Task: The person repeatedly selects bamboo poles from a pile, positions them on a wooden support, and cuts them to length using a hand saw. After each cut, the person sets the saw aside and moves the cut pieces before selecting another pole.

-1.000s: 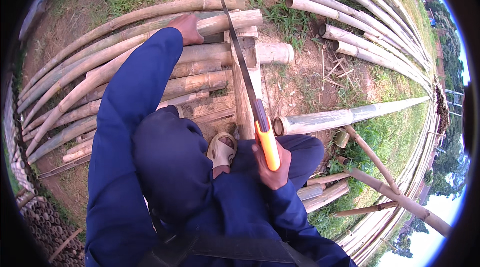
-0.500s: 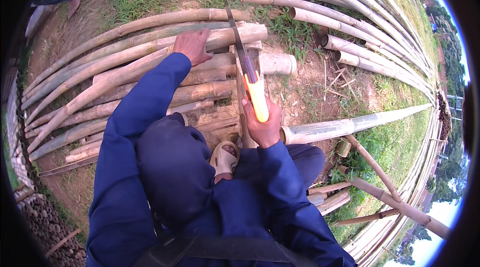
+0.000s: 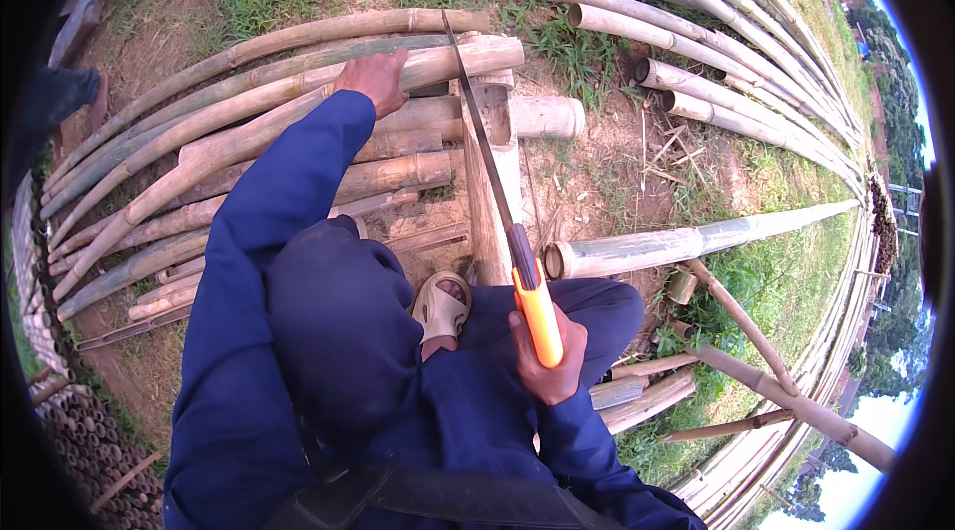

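My right hand [image 3: 555,356] is closed round the orange handle of a handsaw [image 3: 494,170], drawn close to my right knee. Its long, narrow dark blade points away from me, with the tip end crossing a thick bamboo pole [image 3: 434,66] near the pole's cut end. My left hand [image 3: 374,81] grips that same pole just left of the blade, fingers bent over it. Beneath the pole's end stands a wooden support [image 3: 485,222], split or hollowed at the top. Whether the teeth have cut into the pole is too small to tell.
More bamboo poles [image 3: 189,222] lie stacked at the left. Another row of poles [image 3: 676,13] spreads at the far right, and a single thick pole [image 3: 676,254] lies nearer. My sandalled foot [image 3: 441,309] is beside the support. Part of another person's leg [image 3: 75,97] shows far left.
My right hand has pulled the saw back toward me and slightly right, so less blade reaches past the pole. My left hand stays on the pole. The other person's leg has shifted nearer.
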Available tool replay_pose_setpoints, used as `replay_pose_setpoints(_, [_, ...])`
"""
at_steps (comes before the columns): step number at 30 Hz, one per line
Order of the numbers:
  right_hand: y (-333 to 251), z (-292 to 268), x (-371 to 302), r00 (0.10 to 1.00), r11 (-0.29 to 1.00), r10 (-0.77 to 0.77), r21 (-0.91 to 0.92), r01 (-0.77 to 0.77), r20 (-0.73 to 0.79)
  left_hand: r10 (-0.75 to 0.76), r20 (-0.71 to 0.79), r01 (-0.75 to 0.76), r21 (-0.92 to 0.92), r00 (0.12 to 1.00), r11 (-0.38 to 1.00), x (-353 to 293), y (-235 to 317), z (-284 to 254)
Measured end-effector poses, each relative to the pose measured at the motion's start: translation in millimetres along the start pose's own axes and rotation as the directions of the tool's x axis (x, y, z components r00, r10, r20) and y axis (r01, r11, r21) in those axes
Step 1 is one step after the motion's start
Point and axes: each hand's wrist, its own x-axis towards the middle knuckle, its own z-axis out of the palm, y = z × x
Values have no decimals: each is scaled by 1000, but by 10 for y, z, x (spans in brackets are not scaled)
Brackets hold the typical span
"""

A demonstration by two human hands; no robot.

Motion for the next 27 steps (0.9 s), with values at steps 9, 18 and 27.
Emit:
replay_pose_setpoints(9, [77,203,298,999,998,34,47,-34,0,12,60,-9,-42,998,999,81,-46,-160])
replay_pose_setpoints(18, [252,501,903,998,996,-67,61,66,17,20,45,-16,-95,999,995,93,-61,-130])
replay_pose_setpoints(27, [-92,-2,-69,1000,999,0,-41,-1,-29,13,106,-3,-91,994,996,126,-91,-131])
